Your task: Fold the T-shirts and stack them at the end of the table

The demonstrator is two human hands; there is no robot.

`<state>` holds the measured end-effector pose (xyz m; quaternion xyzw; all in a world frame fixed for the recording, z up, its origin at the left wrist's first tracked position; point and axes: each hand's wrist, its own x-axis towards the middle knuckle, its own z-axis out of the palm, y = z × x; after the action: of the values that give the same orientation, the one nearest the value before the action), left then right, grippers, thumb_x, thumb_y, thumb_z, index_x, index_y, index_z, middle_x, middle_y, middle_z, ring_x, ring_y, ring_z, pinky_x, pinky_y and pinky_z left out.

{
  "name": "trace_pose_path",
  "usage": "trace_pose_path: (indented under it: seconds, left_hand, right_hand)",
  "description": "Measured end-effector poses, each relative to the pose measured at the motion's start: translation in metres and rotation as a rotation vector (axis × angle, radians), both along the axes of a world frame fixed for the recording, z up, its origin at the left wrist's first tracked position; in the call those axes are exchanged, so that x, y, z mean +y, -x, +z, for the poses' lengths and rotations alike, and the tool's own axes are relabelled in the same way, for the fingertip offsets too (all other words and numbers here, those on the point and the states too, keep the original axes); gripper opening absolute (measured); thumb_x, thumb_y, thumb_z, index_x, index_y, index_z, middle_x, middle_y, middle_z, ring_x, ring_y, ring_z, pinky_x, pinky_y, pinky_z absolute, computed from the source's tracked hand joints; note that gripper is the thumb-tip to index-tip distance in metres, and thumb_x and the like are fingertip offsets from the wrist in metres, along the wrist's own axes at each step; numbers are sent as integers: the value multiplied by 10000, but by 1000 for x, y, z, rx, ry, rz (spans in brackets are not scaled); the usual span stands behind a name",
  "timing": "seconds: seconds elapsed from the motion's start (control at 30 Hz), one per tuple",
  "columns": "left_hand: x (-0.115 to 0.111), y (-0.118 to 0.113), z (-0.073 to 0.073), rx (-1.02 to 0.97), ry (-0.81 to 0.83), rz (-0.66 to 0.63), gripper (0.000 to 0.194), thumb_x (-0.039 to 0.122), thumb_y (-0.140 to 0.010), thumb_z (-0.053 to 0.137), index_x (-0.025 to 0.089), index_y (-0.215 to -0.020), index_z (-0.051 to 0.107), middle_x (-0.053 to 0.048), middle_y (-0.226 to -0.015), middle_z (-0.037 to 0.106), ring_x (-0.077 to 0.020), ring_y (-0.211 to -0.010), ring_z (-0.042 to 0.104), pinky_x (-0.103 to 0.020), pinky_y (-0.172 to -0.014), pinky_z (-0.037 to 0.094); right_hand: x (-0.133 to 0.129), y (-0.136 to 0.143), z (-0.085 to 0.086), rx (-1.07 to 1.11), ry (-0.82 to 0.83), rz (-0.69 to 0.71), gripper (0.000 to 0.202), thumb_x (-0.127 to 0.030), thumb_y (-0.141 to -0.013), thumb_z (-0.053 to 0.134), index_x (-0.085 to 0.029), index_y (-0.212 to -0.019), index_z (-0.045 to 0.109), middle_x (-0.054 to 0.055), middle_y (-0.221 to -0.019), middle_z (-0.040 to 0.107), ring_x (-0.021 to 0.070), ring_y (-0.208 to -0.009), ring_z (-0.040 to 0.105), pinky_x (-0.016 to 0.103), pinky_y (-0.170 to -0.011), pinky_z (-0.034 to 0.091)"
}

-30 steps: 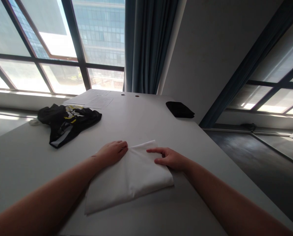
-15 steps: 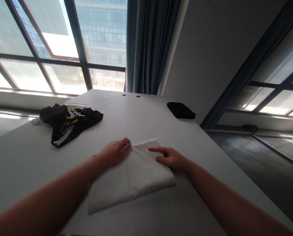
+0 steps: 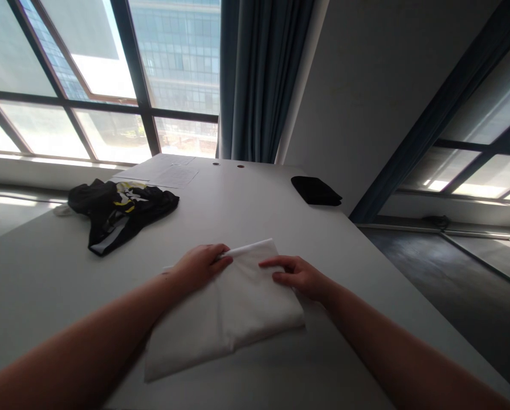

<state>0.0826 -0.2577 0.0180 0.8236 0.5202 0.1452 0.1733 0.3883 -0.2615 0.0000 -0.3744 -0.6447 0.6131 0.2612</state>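
A folded white cloth (image 3: 237, 307) lies at the near middle of the table, with a small crease at its front edge. My left hand (image 3: 203, 265) is closed on the cloth's far left edge, thumb on top and fingers along the fold. On the cloth's right side rests my right hand (image 3: 295, 273), its index finger and thumb stretched over the fabric and apart; its other fingers are hidden. The left forearm covers part of the cloth's left side.
On the white table (image 3: 233, 210), a crumpled black garment (image 3: 122, 210) with yellow and white print lies left. A folded black cloth (image 3: 315, 191) sits near the right edge. Paper sheets (image 3: 173, 172) and two small round discs lie at the far end.
The cloth's near left corner has shifted slightly left and toward me. My left thumb has moved a little to the right over the cloth's edge. My right hand has barely moved.
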Motion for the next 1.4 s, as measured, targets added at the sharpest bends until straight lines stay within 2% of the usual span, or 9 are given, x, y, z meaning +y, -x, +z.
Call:
trace_pose_path:
  seconds: [0.1,0.23,0.3,0.4,0.6,0.83,1.13,1.27,1.4]
  left_hand:
    - [0,0,1,-17,-31,31,379,507,-1004,439,254,-1121,695,-61,-1046,764,-248,-935,695,-331,-807,492]
    - [1,1,-2,-49,-50,23,367,498,-1009,437,247,-1100,689,-58,-1041,766,-242,-936,692,-325,-808,488]
    - [3,2,-2,-71,-49,1,365,495,-1015,427,245,-1082,685,-55,-1033,765,-236,-930,690,-317,-794,486]
    - [4,4,-3,-54,-50,-25,398,502,-1039,376,249,-1070,682,-56,-1002,761,-235,-908,692,-323,-787,483]
    - [6,5,-5,79,-66,-85,452,479,-1064,299,247,-1030,686,-71,-971,756,-248,-911,696,-341,-830,483]
    - [4,5,-5,168,-56,-92,464,463,-1070,291,233,-937,671,-71,-903,739,-238,-857,686,-332,-783,468]
    - [2,3,0,238,-42,-77,455,465,-1073,282,231,-964,656,-83,-933,741,-257,-883,691,-342,-777,471]
    - [0,5,4,227,-11,-78,453,474,-1074,286,233,-971,656,-78,-932,741,-254,-891,691,-334,-770,467]
    - [0,9,4,159,-3,-119,458,487,-1077,272,251,-1018,659,-62,-928,742,-243,-882,690,-322,-755,461]
  right_hand:
    - [-1,-1,3,56,84,2,509,-480,-788,828,-211,-1215,763,102,-1151,727,250,-961,683,396,-868,552]
    - [-7,7,8,-40,3,95,482,-474,-809,816,-246,-1231,761,92,-1277,692,286,-1087,666,426,-940,541]
    - [-9,13,7,-79,-55,66,469,-469,-819,802,-251,-1232,765,90,-1334,674,303,-1156,646,445,-992,523]
    - [-7,17,2,-82,-36,-34,482,-481,-810,797,-239,-1227,774,96,-1357,678,308,-1178,648,459,-1034,504]
    - [4,0,-3,-54,90,-3,541,-481,-821,804,-233,-1299,741,90,-1265,733,264,-1079,696,425,-994,523]
    - [15,-16,-6,-110,57,26,518,-462,-840,798,-246,-1307,739,75,-1288,727,251,-1077,696,390,-974,529]
    - [17,-17,-3,-154,41,28,499,-487,-828,806,-270,-1276,759,57,-1250,747,249,-1054,700,382,-957,533]
    - [17,-21,2,-170,35,1,524,-516,-803,821,-252,-1253,771,72,-1220,759,259,-1033,707,393,-931,545]
    - [20,-34,16,-199,0,-32,505,-527,-794,828,-239,-1208,793,83,-1164,776,275,-1033,713,404,-924,556]
